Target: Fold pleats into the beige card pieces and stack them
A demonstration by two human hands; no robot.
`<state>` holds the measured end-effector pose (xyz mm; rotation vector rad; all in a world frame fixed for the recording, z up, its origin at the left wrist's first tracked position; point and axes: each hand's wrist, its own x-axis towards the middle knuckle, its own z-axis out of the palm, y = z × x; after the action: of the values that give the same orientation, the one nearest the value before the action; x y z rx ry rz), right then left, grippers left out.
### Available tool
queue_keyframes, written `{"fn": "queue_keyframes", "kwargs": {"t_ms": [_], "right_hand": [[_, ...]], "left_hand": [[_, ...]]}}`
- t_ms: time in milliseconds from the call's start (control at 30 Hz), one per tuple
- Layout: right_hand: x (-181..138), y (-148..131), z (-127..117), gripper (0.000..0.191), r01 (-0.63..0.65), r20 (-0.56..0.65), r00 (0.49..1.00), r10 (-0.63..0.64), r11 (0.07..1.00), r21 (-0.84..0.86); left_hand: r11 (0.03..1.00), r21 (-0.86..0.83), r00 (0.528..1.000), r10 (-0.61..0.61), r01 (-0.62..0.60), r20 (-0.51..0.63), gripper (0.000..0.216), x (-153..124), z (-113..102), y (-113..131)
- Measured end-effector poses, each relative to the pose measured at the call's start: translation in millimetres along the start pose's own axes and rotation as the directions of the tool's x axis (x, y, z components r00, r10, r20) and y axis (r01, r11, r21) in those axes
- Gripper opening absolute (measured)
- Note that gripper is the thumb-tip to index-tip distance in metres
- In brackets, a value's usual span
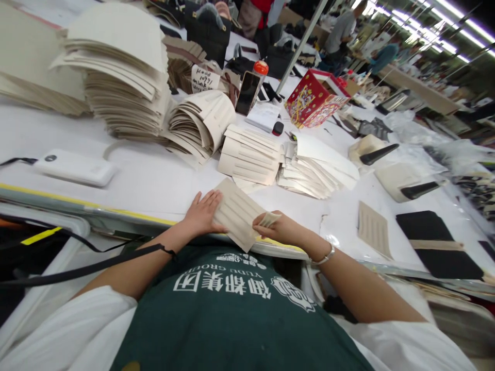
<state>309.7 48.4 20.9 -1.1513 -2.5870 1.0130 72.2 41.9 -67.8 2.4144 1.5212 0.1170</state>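
Observation:
A beige panel with raised parallel strips point(237, 208) lies at the table's near edge, right in front of my body. My left hand point(203, 212) rests at its left edge, fingers stretched out and thumb apart, steadying the sheet against the table. At the panel's right side, my right hand point(280, 226) is closed, pinching a small beige piece point(269, 219); whether this is a loose strip or the panel's curled edge I cannot tell. Just beyond lie a stack of similar striped panels point(250, 154) and a fanned pile of pale sheets point(319, 167).
Tall stacks of curved beige sheets point(119, 67) stand at the back left, near a white power bank point(75, 167). Farther back are a phone point(248, 93) and a red gift box point(315, 98). To the right lie another striped panel point(374, 229) and a black panel point(436, 245).

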Motion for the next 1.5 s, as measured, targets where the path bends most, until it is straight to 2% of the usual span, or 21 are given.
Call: {"fn": "queue_keyframes", "kwargs": {"t_ms": [133, 200, 267, 400, 467, 633, 700, 800, 900, 967, 1067, 1167, 1233, 1300, 1367, 1433, 1500], "right_hand": [[47.6, -14.0, 25.1, 0.019, 0.071, -0.222, 0.972, -0.072, 0.997, -0.012], [63.4, -17.1, 35.4, 0.018, 0.108, -0.254, 0.959, -0.125, 0.991, -0.078], [52.5, -15.1, 37.1, 0.017, 0.101, -0.226, 0.966, -0.125, 0.988, -0.114], [-5.5, -8.8, 26.3, 0.018, 0.013, -0.116, 0.993, -0.027, 0.992, -0.123], [-10.4, -9.7, 25.6, 0.018, 0.014, -0.101, 0.994, -0.028, 0.991, -0.133], [57.8, -19.0, 40.5, 0.017, 0.128, -0.206, 0.967, -0.147, 0.986, -0.104], [68.2, -19.6, 40.5, 0.016, 0.148, -0.208, 0.965, -0.162, 0.986, -0.083], [36.3, -12.9, 26.8, 0.016, 0.141, -0.095, 0.985, -0.143, 0.99, -0.023], [-11.0, -5.9, 10.5, 0.016, 0.053, 0.022, 0.998, -0.054, 0.998, 0.042], [-20.6, -5.2, 9.1, 0.017, -0.026, 0.016, 1.0, 0.025, 0.996, 0.089], [8.5, -12.1, 26.1, 0.019, -0.048, -0.129, 0.989, 0.069, 0.986, 0.158], [51.5, -25.8, 49.1, 0.02, 0.08, -0.248, 0.967, -0.051, 0.991, 0.108], [60.8, -32.6, 55.5, 0.019, 0.136, -0.251, 0.96, -0.123, 0.99, 0.033], [46.2, -33.2, 52.0, 0.019, 0.135, -0.192, 0.972, -0.137, 0.991, -0.024], [13.0, -26.9, 42.4, 0.019, 0.081, -0.108, 0.99, -0.085, 0.996, -0.037], [-26.2, -16.5, 31.7, 0.019, -0.011, -0.036, 0.999, 0.011, 1.0, -0.007], [-57.3, -5.2, 23.4, 0.021, -0.153, -0.027, 0.987, 0.156, 0.985, 0.077]], "left_hand": [[1.0, -0.015, 0.999, 0.011, -0.011, 0.037, 0.106, 1.2, -4.0, -3.5], [0.999, -0.02, 0.998, 0.028, -0.027, 0.05, 0.104, 1.3, -5.8, -5.4], [0.999, -0.015, 0.998, 0.036, -0.035, 0.051, 0.102, 1.1, -6.5, -6.3], [1.0, 0.006, 0.998, 0.026, -0.027, 0.055, 0.099, 1.3, -6.7, -5.4], [0.999, 0.0, 0.997, 0.033, -0.033, 0.076, 0.098, 2.0, -8.0, -5.1], [0.999, -0.036, 0.995, 0.02, -0.016, 0.102, 0.097, 3.2, -10.8, -5.3], [0.999, -0.048, 0.995, 0.017, -0.012, 0.097, 0.098, 3.1, -9.6, -4.7], [0.999, -0.05, 0.997, 0.013, -0.009, 0.082, 0.099, 3.1, -8.2, -4.3], [0.997, -0.072, 0.994, 0.018, -0.01, 0.112, 0.096, 4.5, -12.7, -8.7], [0.992, -0.119, 0.984, 0.053, -0.033, 0.168, 0.088, 5.6, -18.6, -14.9], [0.985, -0.16, 0.974, 0.094, -0.061, 0.207, 0.068, 5.8, -24.8, -23.2], [0.991, -0.122, 0.982, 0.074, -0.053, 0.174, 0.06, 4.4, -22.5, -25.1], [0.994, -0.095, 0.987, 0.068, -0.054, 0.148, 0.058, 3.8, -18.6, -24.0], [0.995, -0.074, 0.989, 0.073, -0.064, 0.13, 0.059, 3.8, -16.2, -22.8], [0.996, -0.058, 0.989, 0.074, -0.067, 0.127, 0.06, 4.3, -16.7, -22.1], [0.997, -0.041, 0.988, 0.067, -0.062, 0.136, 0.059, 4.3, -19.1, -20.9], [0.999, -0.023, 0.99, 0.051, -0.048, 0.135, 0.058, 2.9, -21.0, -18.0]]}}
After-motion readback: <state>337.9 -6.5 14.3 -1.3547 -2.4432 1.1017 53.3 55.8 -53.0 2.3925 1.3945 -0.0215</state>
